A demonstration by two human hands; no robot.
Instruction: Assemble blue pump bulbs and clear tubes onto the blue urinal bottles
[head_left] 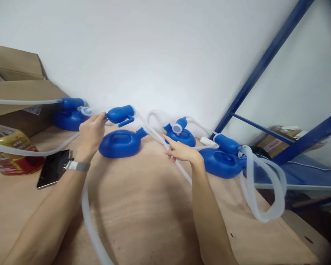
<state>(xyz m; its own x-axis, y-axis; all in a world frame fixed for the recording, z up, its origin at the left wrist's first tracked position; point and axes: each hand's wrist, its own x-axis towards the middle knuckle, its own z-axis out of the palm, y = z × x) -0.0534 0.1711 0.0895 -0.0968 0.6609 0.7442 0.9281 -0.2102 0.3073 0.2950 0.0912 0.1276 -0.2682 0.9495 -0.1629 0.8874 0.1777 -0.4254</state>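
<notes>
My left hand (93,130) pinches the narrow end of a blue funnel-shaped urinal head (121,113), where a hose meets it. The head is held tilted, its wide white-rimmed end to the right and a blue handle underneath. Below it a blue urinal bottle (121,144) lies on the table, its neck pointing right. A translucent hose (92,221) hangs from my left hand to the bottom edge. My right hand (179,150) has its index finger stretched out and its other fingers curled around a translucent hose (184,172) crossing the table.
Other blue urinals stand behind left (67,119), behind centre (185,137) and right (223,162), the last with a coiled hose (277,206). On the left are a phone (53,169), a labelled jug (16,147) and a cardboard box (22,92). Blue rack posts (253,81) rise on the right.
</notes>
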